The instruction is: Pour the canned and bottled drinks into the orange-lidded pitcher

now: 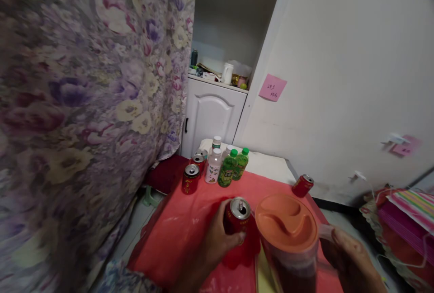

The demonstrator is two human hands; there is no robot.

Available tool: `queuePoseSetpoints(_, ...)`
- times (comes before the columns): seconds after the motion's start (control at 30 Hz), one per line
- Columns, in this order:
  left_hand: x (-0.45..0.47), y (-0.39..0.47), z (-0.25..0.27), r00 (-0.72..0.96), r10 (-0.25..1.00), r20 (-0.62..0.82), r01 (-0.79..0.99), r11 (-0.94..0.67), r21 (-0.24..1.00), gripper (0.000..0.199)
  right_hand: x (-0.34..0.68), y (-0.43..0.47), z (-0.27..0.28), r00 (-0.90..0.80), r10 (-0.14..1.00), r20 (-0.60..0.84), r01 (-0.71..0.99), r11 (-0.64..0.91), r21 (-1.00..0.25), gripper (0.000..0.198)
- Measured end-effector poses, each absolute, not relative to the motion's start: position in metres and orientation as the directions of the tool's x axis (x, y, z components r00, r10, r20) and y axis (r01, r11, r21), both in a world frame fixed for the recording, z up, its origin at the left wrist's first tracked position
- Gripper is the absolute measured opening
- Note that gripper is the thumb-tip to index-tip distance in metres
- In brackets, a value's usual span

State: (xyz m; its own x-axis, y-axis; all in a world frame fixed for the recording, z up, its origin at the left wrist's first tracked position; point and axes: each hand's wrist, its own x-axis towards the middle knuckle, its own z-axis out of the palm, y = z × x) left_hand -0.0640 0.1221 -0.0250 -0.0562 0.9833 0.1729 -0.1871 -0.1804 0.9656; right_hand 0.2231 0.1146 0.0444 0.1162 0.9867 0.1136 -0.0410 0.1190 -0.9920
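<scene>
My left hand point(220, 234) is wrapped round a red drink can point(237, 216), whose top is opened at the tab. Under the can lies a red piece point(233, 257) whose kind I cannot make out. My right hand point(352, 257) grips the handle of a clear pitcher point(293, 261) with an orange lid point(286, 223). Dark liquid with some froth shows inside the pitcher. Can and pitcher stand close beside each other; the pitcher's base is out of view.
Red cans point(191, 179), pale bottles point(213, 166) and green bottles point(228, 169) stand grouped at the back of the red-covered table point(176, 225). Another red can point(303, 186) leans at the far right. A floral curtain point(101, 103) hangs at left; a white cabinet point(215, 112) stands behind.
</scene>
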Motion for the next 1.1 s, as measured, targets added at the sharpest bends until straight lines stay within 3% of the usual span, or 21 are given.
queuePoseSetpoints(0.2,-0.067,0.122,-0.016,-0.095,0.981,0.171,-0.068,-0.178,0.982,0.069,0.242,0.119,0.038,0.203,0.959,0.2,-0.084,0.221,-0.972,0.053)
queuePoseSetpoints(0.6,-0.063,0.127,-0.03,-0.067,0.985,0.159,0.008,-0.159,0.987,0.073,0.245,0.134,0.005,0.295,0.926,0.234,-0.212,0.302,-0.929,0.047)
queuePoseSetpoints(0.83,-0.058,0.127,-0.027,-0.058,0.991,0.123,0.038,-0.121,0.992,0.075,0.246,0.14,-0.013,0.307,0.943,0.13,-0.438,0.261,-0.86,0.044)
queuePoseSetpoints(1.1,-0.057,0.127,-0.023,-0.08,0.991,0.109,0.077,-0.103,0.992,0.075,0.242,0.139,-0.022,0.33,0.925,0.187,-0.422,0.322,-0.847,0.045)
